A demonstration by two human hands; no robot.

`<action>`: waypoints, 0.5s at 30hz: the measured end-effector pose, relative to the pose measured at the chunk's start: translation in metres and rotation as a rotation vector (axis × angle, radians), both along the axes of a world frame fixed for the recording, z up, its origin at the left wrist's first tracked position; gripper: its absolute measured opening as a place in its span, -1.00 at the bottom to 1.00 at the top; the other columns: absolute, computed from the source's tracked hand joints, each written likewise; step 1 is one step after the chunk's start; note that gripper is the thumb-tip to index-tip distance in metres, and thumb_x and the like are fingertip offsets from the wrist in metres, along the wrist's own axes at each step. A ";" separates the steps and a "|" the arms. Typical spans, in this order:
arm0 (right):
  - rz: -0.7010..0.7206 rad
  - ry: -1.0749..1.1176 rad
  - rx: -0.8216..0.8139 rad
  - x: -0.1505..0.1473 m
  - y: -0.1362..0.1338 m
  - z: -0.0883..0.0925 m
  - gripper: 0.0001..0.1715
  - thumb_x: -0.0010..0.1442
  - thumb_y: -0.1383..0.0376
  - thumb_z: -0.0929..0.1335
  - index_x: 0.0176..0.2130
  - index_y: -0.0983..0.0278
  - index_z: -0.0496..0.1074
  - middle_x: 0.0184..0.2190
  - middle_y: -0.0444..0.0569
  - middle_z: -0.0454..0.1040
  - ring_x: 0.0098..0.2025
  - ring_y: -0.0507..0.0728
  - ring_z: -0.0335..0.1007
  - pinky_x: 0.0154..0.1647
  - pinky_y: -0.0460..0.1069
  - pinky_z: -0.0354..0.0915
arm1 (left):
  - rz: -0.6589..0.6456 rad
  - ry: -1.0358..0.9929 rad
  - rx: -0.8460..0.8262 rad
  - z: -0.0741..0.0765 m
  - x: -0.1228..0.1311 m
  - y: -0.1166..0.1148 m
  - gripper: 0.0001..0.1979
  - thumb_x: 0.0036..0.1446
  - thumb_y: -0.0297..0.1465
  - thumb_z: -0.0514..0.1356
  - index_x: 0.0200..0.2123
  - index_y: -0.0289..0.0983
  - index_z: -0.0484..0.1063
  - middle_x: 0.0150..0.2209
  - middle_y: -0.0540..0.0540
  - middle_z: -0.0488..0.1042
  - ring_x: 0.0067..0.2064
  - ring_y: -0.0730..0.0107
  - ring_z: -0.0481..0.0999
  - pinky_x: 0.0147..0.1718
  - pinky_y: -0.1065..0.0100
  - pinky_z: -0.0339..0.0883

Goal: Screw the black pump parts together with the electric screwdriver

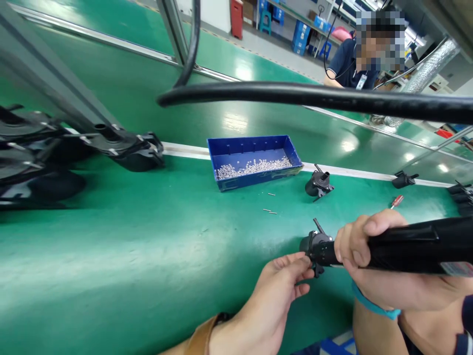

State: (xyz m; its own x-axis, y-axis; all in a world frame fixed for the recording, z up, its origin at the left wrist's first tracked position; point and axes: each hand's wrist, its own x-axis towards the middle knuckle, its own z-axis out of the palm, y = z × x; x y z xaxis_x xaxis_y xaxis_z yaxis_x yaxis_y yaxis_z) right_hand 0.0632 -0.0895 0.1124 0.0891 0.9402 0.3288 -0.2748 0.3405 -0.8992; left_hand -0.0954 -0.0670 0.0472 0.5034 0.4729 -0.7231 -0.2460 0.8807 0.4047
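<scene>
My right hand (364,241) is wrapped round a black electric screwdriver (410,246), held lying level with its nose pointing left. At that nose is a small black part with a projecting stem (314,241), partly hidden by the driver and my fingers. My left hand (283,281) is closed in a pinch at the front of the driver, against this part; what lies between the fingertips is too small to make out. Beyond my hands, a similar black part (320,183) stands on the green bench top (148,256). Several thin metal pins (271,194) lie loose near it.
A blue bin (258,177) holds many small shiny metal pieces. More black parts (129,153) stand at the left and far right. A red-handled screwdriver (397,201) lies at right. A thick black cable (295,93) crosses above. A person (351,64) is beyond the bench.
</scene>
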 end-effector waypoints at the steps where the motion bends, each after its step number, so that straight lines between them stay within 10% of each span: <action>1: -0.035 -0.009 0.006 -0.002 0.000 0.000 -0.31 0.13 -0.30 0.34 -0.07 0.15 0.58 -0.51 -0.05 0.40 -0.50 0.20 0.31 -0.49 0.10 0.26 | -0.004 0.014 0.039 0.000 0.003 -0.002 -0.82 0.02 -0.44 0.37 -0.25 -0.28 0.54 -0.21 -0.11 0.58 -0.16 0.29 0.52 -0.21 0.33 0.35; 15: -0.413 -0.098 0.074 -0.007 0.015 -0.019 -0.26 0.11 -0.37 0.20 -0.10 0.01 0.57 -0.59 -0.06 0.27 -0.61 0.18 0.17 -0.56 0.14 0.16 | -0.063 0.160 0.264 -0.005 0.044 0.017 -0.66 -0.10 -0.55 0.44 -0.35 -0.24 0.33 -0.43 0.07 0.42 -0.36 0.45 0.36 -0.32 0.38 0.19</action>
